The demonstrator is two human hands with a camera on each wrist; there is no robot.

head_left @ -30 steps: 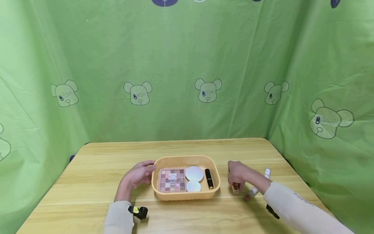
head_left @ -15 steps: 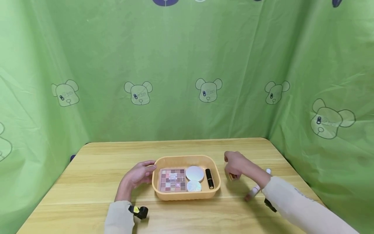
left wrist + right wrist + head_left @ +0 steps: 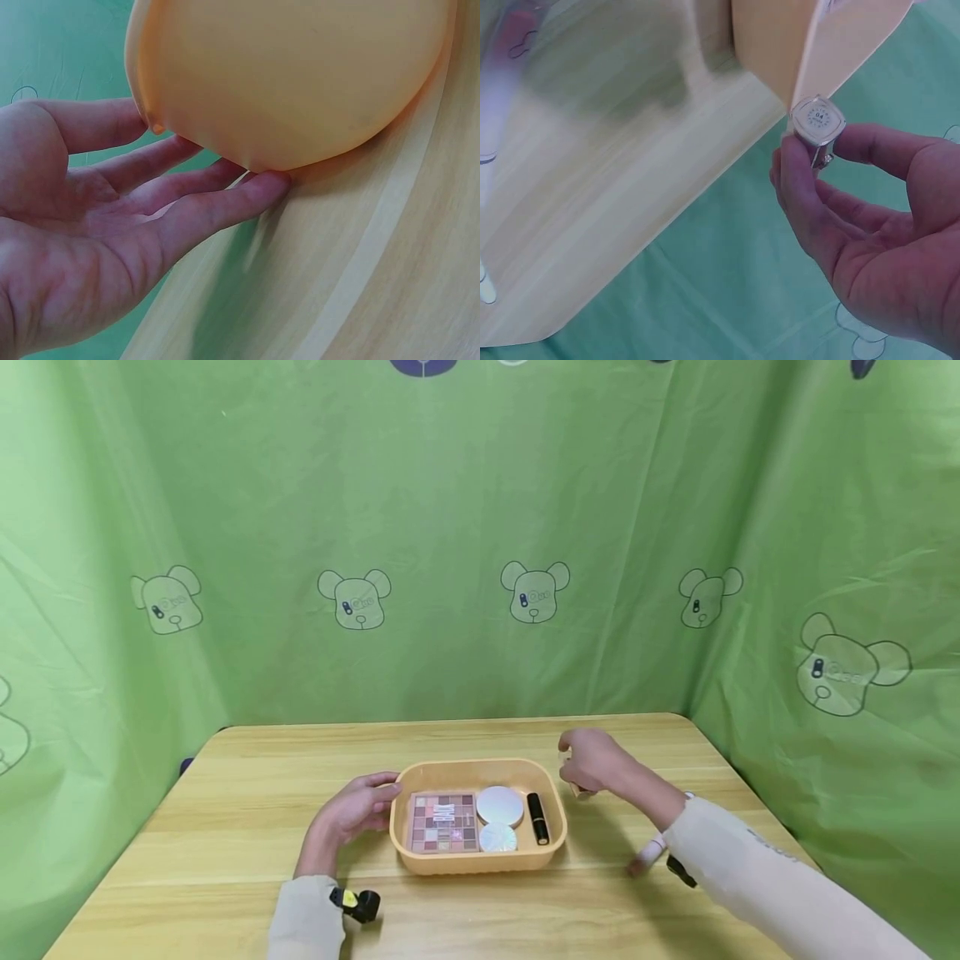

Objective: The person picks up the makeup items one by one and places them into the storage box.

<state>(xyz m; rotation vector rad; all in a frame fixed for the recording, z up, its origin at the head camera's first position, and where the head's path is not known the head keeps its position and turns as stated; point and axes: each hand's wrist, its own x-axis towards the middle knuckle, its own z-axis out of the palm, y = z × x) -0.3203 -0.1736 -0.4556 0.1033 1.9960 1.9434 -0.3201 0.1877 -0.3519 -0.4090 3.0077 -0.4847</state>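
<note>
A pale orange plastic tray (image 3: 480, 862) stands mid-table. My left hand (image 3: 358, 807) is at its left end; in the left wrist view its fingers (image 3: 217, 210) are nearly straight, touching the tray's wall and lower edge. To the right of the tray, my right hand (image 3: 596, 762) pinches a small square-ended lipstick (image 3: 819, 120) between thumb and fingers. Its end, marked 04, faces the right wrist camera. Inside the tray lie an eyeshadow palette (image 3: 444, 823), a large white round compact (image 3: 499, 806), a smaller shimmery round case (image 3: 497, 837) and a black tube (image 3: 537, 818).
A slim white tube with a pinkish end (image 3: 648, 853) lies on the wooden table (image 3: 480, 914), partly under the right forearm. Another white end (image 3: 486, 285) shows in the right wrist view. A green curtain (image 3: 450, 677) hangs behind and along both sides.
My right hand has moved leftward and toward the back of the table, carrying the lipstick closer to the tray's right rim. My left hand and the tray have stayed put.
</note>
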